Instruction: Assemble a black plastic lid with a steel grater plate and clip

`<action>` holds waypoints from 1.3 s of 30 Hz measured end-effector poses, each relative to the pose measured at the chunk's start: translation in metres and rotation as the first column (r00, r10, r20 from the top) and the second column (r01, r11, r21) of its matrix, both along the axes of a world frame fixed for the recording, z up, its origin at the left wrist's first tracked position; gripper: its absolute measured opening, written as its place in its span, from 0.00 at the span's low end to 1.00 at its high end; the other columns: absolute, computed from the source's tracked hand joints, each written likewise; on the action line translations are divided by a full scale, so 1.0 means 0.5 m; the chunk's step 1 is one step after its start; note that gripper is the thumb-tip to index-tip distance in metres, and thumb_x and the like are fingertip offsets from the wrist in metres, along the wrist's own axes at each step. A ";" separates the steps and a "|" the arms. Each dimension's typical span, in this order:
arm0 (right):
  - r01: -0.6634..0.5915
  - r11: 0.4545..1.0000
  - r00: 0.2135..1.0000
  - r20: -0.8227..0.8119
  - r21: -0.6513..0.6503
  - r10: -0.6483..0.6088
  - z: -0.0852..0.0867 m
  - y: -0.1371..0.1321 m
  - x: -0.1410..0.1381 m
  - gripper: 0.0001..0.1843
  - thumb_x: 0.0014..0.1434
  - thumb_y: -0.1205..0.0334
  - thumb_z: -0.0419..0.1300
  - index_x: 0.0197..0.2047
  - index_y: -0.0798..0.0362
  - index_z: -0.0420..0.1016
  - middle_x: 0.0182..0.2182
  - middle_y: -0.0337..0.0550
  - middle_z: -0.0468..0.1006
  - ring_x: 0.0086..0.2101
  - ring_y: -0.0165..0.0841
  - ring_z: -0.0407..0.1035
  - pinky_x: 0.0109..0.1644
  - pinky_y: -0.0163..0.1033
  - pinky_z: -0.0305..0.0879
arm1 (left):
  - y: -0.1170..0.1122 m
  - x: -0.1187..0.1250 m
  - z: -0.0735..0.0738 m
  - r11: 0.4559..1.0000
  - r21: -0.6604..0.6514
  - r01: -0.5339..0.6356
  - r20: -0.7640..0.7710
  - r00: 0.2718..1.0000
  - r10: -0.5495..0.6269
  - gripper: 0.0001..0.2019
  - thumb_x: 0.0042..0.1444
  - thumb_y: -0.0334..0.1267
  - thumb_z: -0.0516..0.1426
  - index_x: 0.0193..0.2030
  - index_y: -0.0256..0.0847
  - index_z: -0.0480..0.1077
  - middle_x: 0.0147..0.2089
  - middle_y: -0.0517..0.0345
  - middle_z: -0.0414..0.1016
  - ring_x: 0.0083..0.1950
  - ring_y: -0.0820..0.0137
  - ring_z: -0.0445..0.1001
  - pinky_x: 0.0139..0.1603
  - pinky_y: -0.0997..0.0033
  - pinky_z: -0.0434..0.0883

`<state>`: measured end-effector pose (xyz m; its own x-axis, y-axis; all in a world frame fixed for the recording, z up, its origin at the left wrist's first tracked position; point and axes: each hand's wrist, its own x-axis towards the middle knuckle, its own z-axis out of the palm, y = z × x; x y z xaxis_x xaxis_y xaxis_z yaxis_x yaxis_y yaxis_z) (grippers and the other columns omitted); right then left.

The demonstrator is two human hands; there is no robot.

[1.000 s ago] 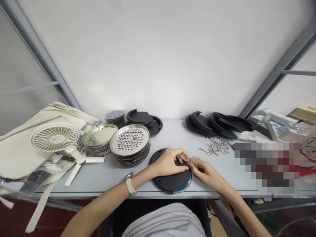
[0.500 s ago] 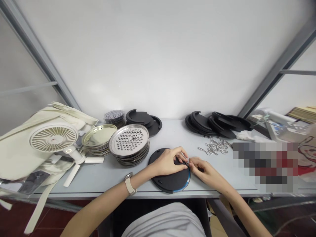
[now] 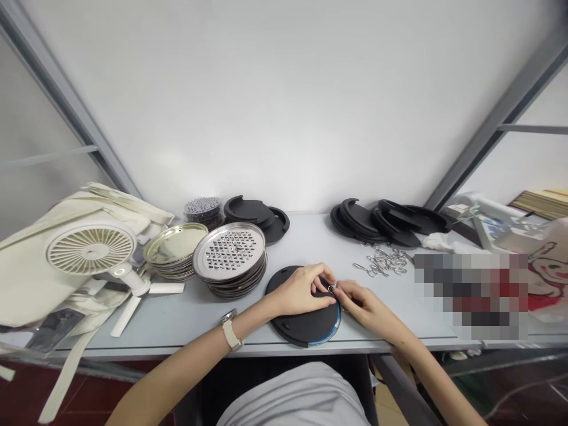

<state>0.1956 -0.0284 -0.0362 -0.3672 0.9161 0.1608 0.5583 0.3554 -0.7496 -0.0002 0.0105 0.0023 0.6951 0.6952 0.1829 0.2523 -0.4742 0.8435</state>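
Observation:
A black round disc (image 3: 306,325) lies at the table's front edge, with a strip of blue along its right rim. My left hand (image 3: 304,290) rests over it, the thumb on its face and the fingers bent round its upper right part. At that edge, a small metal loop (image 3: 331,289) shows between my hands. The thumb and forefinger of my right hand (image 3: 361,303) pinch the loop. Part of the disc is hidden under my left hand. Beyond my right hand lies a loose pile of metal loop-shaped clips (image 3: 386,261).
Left of the disc stand a stack of metal grater plates (image 3: 229,253) and a stack of gold-toned lids (image 3: 175,245). Black round trays lie at the back left (image 3: 248,212) and back right (image 3: 361,219). A white fan (image 3: 92,251) rests by a cream bag (image 3: 26,266).
My right fingers have shifted slightly left, over the disc's edge, and the small metal loop shows more clearly. My left hand stays on the disc. The view has shifted a little.

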 end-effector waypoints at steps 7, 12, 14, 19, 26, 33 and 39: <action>-0.008 1.000 1.000 0.015 0.008 0.008 -0.004 0.003 0.003 0.22 0.67 0.50 0.46 0.26 0.52 0.64 0.26 0.39 0.68 0.30 0.34 0.64 0.38 0.38 0.62 | 0.001 0.002 -0.005 1.000 -0.006 0.005 0.012 1.000 -0.005 0.14 0.48 0.31 0.61 0.42 0.41 0.67 0.42 0.59 0.75 0.37 0.75 0.72 0.37 0.77 0.67; -0.003 1.000 1.000 0.028 0.001 0.003 -0.006 0.001 0.004 0.22 0.67 0.51 0.45 0.26 0.52 0.64 0.26 0.39 0.67 0.30 0.34 0.63 0.37 0.38 0.61 | 0.002 0.001 -0.008 1.000 0.008 0.005 0.011 1.000 -0.005 0.13 0.48 0.32 0.61 0.42 0.41 0.68 0.39 0.61 0.75 0.37 0.75 0.71 0.36 0.78 0.66; -0.005 1.000 1.000 0.024 -0.001 0.005 -0.006 0.001 0.005 0.21 0.67 0.51 0.45 0.26 0.52 0.64 0.26 0.40 0.68 0.30 0.34 0.63 0.38 0.38 0.61 | 0.002 0.001 -0.008 1.000 0.000 0.007 0.020 1.000 -0.007 0.13 0.48 0.32 0.61 0.42 0.41 0.68 0.40 0.60 0.76 0.36 0.76 0.71 0.36 0.78 0.67; -0.012 1.000 1.000 0.011 0.004 0.012 -0.003 0.002 0.003 0.21 0.67 0.52 0.46 0.25 0.52 0.63 0.25 0.39 0.66 0.30 0.33 0.62 0.38 0.38 0.60 | 0.002 0.002 -0.008 0.999 -0.054 0.009 0.033 0.999 -0.007 0.16 0.48 0.32 0.62 0.44 0.42 0.66 0.43 0.58 0.77 0.36 0.76 0.73 0.36 0.78 0.67; 0.003 1.000 1.000 0.000 0.024 -0.003 -0.006 0.001 0.001 0.21 0.66 0.53 0.46 0.22 0.52 0.58 0.23 0.36 0.62 0.28 0.31 0.59 0.34 0.37 0.58 | 0.001 0.004 -0.007 0.996 -0.085 0.007 0.041 0.999 -0.003 0.17 0.47 0.32 0.63 0.44 0.41 0.65 0.44 0.55 0.78 0.37 0.74 0.75 0.37 0.76 0.68; 0.005 1.000 1.000 -0.002 0.007 -0.005 -0.010 0.003 0.004 0.20 0.65 0.54 0.46 0.22 0.51 0.52 0.23 0.34 0.56 0.26 0.30 0.56 0.32 0.36 0.55 | 0.001 0.005 -0.009 0.997 -0.078 -0.010 0.029 1.000 0.012 0.16 0.48 0.31 0.62 0.44 0.41 0.65 0.42 0.57 0.79 0.37 0.74 0.76 0.37 0.76 0.69; 0.052 0.998 0.998 -0.044 -0.023 -0.053 -0.004 0.000 0.001 0.20 0.66 0.52 0.45 0.23 0.50 0.51 0.22 0.32 0.53 0.25 0.29 0.52 0.30 0.35 0.53 | 0.001 0.000 -0.006 0.999 -0.013 -0.050 0.012 0.999 0.050 0.18 0.48 0.32 0.61 0.46 0.43 0.63 0.46 0.57 0.75 0.37 0.74 0.74 0.37 0.76 0.67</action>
